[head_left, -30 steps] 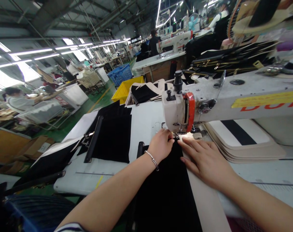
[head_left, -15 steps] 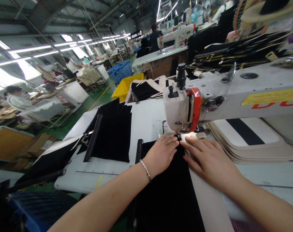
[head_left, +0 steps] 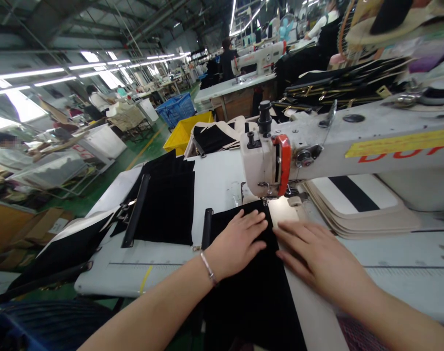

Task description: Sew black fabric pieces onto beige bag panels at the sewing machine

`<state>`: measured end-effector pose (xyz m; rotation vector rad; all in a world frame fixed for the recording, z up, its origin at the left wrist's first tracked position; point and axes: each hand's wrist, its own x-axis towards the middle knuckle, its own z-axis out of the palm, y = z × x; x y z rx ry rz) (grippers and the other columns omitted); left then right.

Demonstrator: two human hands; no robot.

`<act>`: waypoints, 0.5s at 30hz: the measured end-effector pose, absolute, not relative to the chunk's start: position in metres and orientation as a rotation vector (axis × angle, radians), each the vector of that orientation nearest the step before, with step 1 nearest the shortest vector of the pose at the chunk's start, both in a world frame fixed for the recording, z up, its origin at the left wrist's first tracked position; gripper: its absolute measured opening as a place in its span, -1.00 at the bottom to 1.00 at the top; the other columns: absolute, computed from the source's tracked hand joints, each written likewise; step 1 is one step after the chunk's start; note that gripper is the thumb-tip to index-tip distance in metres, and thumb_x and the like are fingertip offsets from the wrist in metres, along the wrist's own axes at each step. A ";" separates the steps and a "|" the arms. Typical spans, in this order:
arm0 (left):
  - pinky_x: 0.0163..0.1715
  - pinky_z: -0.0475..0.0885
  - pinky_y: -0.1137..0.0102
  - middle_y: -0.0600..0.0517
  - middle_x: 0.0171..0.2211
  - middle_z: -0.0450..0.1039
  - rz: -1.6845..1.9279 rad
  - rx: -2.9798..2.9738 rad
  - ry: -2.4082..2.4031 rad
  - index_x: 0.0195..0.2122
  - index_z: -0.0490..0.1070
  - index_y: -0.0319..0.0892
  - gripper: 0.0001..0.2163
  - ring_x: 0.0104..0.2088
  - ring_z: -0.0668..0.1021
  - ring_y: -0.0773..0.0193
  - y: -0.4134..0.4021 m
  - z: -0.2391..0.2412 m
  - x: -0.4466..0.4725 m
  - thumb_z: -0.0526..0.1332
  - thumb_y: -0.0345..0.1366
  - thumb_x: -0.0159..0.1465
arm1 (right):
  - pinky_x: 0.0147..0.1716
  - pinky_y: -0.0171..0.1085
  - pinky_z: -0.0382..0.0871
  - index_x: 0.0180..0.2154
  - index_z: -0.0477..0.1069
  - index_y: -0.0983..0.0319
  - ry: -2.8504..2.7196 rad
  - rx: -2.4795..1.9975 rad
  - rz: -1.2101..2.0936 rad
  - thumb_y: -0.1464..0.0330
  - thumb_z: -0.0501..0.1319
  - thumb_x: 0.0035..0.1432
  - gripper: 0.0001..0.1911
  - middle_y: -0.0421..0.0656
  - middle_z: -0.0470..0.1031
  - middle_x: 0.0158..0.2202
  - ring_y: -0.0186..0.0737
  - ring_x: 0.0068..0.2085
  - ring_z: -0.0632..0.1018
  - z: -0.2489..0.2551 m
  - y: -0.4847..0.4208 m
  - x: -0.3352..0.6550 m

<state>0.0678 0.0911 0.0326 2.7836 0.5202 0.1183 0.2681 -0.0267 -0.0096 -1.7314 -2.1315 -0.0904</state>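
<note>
My left hand (head_left: 240,241) lies flat on a black fabric panel (head_left: 258,297), fingers stretched toward the needle area. On the panel's right side runs a pale beige strip (head_left: 310,312), and my right hand (head_left: 313,248) rests on it with fingers extended. The panel's far edge reaches the presser foot (head_left: 265,200) of a white sewing machine (head_left: 317,131) with an orange guard (head_left: 283,163). A dark bar-like trim (head_left: 207,229) sits along the panel's left edge. Neither hand grips anything.
Stacked black panels (head_left: 167,209) lie left on the white table (head_left: 218,170). Under the machine arm is a stack of beige pieces (head_left: 364,207) with a black stripe. A yellow bin (head_left: 187,131) and blue basket (head_left: 176,109) stand beyond. Black pieces with metal fittings (head_left: 339,90) are piled behind.
My left hand has drawn back from the presser foot and now lies flatter on the black panel. My right hand has slid slightly back toward me. The view has shifted slightly.
</note>
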 end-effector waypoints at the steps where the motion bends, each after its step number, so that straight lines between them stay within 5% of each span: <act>1: 0.35 -0.01 0.02 -0.10 0.31 0.12 0.049 2.756 0.438 0.24 0.18 -0.17 -0.51 0.34 0.14 0.11 0.079 0.039 0.058 0.14 -0.09 0.35 | 0.06 -0.02 0.36 0.13 0.35 0.12 -2.140 -1.706 -0.084 0.16 0.11 0.28 -0.57 -0.12 0.40 0.13 -0.07 0.07 0.43 -0.010 -0.042 0.264; 4: 0.36 -0.09 0.04 -0.09 0.32 0.10 -0.076 2.719 0.175 0.25 0.17 -0.14 -0.35 0.34 0.13 0.10 0.039 0.050 0.030 0.22 0.08 0.24 | 0.02 -0.09 0.44 0.15 0.33 0.14 -2.174 -1.601 -0.118 0.20 0.15 0.25 -0.54 -0.16 0.40 0.15 -0.10 0.09 0.44 -0.011 -0.087 0.251; 10: 0.38 -0.11 0.12 0.03 0.20 0.32 0.094 2.875 0.155 0.07 0.37 -0.13 -0.74 0.29 0.24 0.21 0.001 0.034 0.008 0.10 -0.37 0.37 | -0.10 -0.09 0.54 0.09 0.40 0.17 -2.252 -1.563 -0.244 0.02 0.18 0.17 -0.46 -0.17 0.43 0.12 -0.09 0.07 0.48 -0.001 -0.126 0.237; 15: 0.37 -0.05 0.11 0.05 0.17 0.35 0.139 2.885 0.142 0.03 0.39 -0.13 -0.76 0.27 0.27 0.21 0.003 0.036 0.008 0.10 -0.36 0.36 | -0.11 -0.16 0.51 0.04 0.44 0.21 -2.357 -1.496 -0.394 0.05 0.05 0.28 -0.51 -0.15 0.47 0.08 -0.15 0.04 0.50 0.004 -0.129 0.238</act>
